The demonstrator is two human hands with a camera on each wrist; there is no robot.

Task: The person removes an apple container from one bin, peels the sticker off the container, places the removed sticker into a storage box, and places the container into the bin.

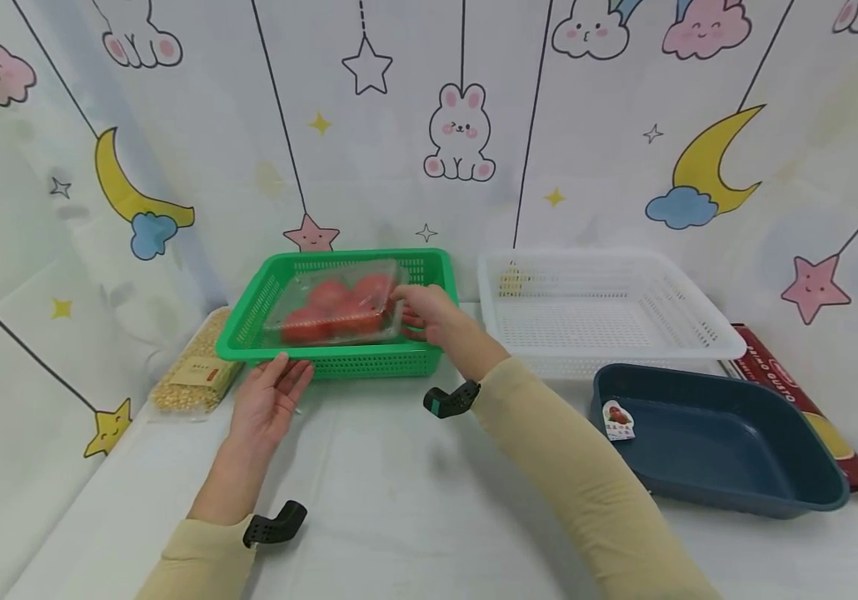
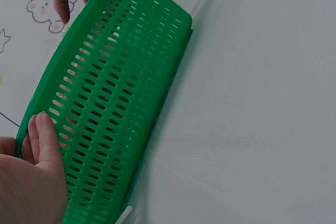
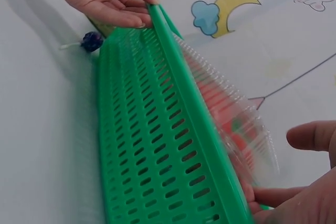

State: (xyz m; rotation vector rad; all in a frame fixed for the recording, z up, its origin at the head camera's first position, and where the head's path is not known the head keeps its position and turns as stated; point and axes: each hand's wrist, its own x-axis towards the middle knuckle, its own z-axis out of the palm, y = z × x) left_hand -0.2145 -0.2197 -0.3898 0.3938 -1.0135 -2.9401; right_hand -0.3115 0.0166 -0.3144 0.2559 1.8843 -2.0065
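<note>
A clear plastic pack of tomatoes (image 1: 339,308) lies tilted in the green basket (image 1: 354,364), its edge standing above the rim in the right wrist view. My right hand (image 1: 429,317) is at the pack's right end. Seen from the right wrist, that hand's thumb (image 3: 310,136) stands apart from the pack, while its fingers (image 3: 275,196) reach low beside it at the rim. My left hand (image 1: 267,400) pinches the basket's front-left rim, thumb over the edge and fingers (image 2: 48,140) against the outer slotted wall.
A white basket (image 1: 616,354) stands right of the green one. In front of it sits a dark blue tub (image 1: 714,433) with a sticker, beside a dark red packet (image 1: 796,392). A bag of yellow kernels (image 1: 192,383) lies at left. A lollipop (image 3: 92,41) is by the green basket.
</note>
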